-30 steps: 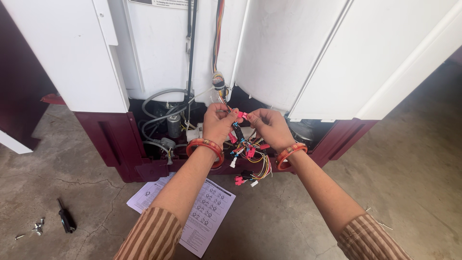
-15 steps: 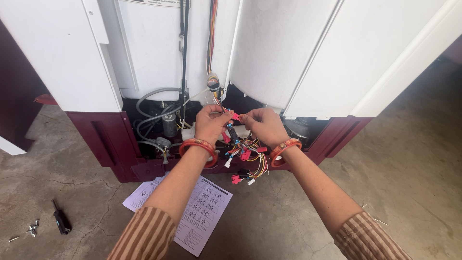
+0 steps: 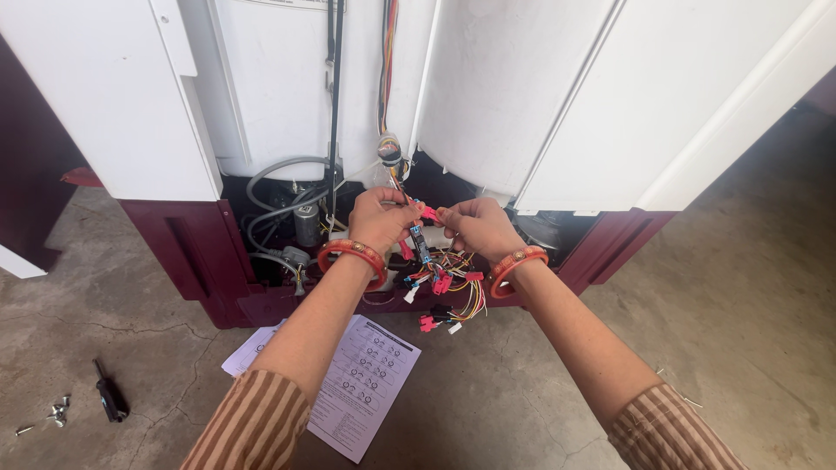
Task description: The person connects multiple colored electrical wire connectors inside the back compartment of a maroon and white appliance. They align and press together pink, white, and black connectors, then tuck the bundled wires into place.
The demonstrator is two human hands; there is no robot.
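Note:
My left hand (image 3: 376,219) and my right hand (image 3: 475,226) meet in front of the open lower back of a white and maroon washing machine (image 3: 488,104). Both pinch a small red connector (image 3: 428,212) between their fingertips. Below them hangs a bundle of coloured wires (image 3: 444,283) with several red and white plugs. Each wrist wears an orange bangle. A wire harness (image 3: 388,78) runs down the machine's back to the hands.
Grey hoses (image 3: 279,187) and a metal part sit inside the machine's base at left. A printed paper sheet (image 3: 361,383) lies on the concrete floor under my left arm. A black screwdriver (image 3: 110,393) and loose screws (image 3: 57,411) lie at the lower left.
The view has shifted slightly; my hands stay together on the red connector in front of the machine's base, and the wires hang as before.

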